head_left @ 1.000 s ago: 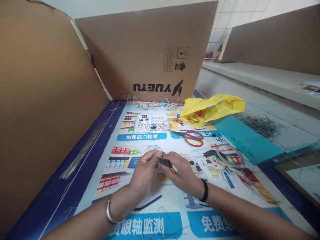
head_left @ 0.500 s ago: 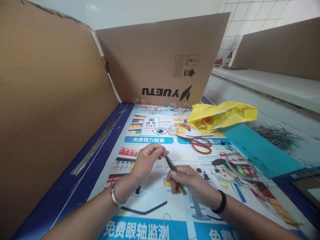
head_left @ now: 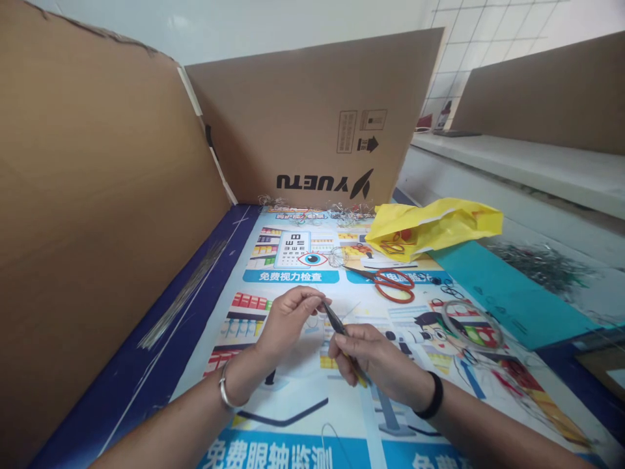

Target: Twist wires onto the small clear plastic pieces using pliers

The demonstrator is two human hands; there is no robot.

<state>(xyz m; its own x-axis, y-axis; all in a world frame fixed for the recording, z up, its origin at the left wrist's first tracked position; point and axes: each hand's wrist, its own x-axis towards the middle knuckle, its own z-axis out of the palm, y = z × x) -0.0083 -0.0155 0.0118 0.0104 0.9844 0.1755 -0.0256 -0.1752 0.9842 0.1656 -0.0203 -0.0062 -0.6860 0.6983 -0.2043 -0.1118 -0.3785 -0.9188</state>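
My right hand is closed around the handles of a pair of pliers, whose dark jaws point up and left. Yellow shows on the handle below the palm. My left hand, with a silver bangle at the wrist, pinches a thin wire right at the plier tips. The wire curves below the fingers; its end between them is hidden. Both hands are above a printed poster. Beyond them lie scissors with red handles and a small round wire shape.
Cardboard panels stand at the left and back. A bundle of straight wires lies at left. To the right are a yellow bag, a teal sheet, a wire coil and a heap of wire pieces. A bent wire lies nearest me.
The pliers and my right hand have shifted slightly right and down, with the jaw tips still at my left fingers. My left hand keeps its pinch, a little lower in view.
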